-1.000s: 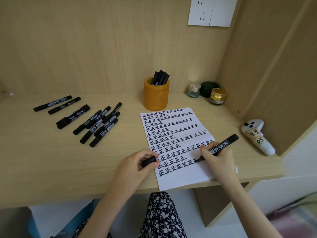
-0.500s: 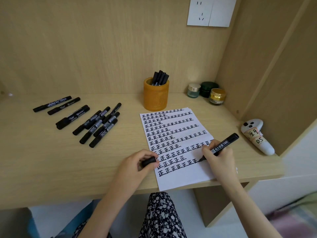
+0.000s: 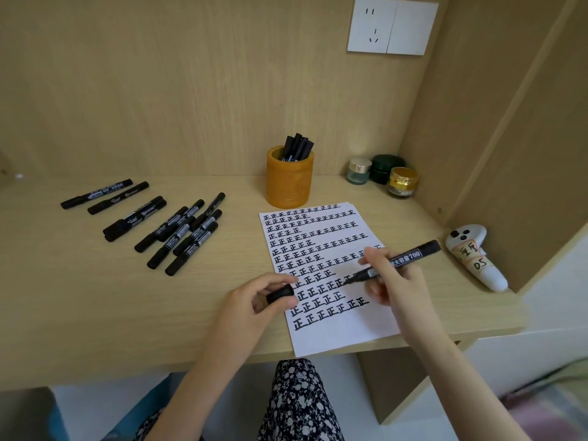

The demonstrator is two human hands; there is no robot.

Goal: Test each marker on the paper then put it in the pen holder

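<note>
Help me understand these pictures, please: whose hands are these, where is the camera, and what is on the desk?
There is no machine here: a person works with two bare hands, filmed by one camera worn on the head, looking forward and down. The right hand holds an uncapped black marker, its tip on the white sheet of paper covered with rows of test characters. The left hand pinches the marker's black cap. On the light wooden desk, more capped black markers lie to the left. Behind the paper stands the round orange pen holder with several markers in it. Three small jars and a white handheld controller sit to the right.
</note>
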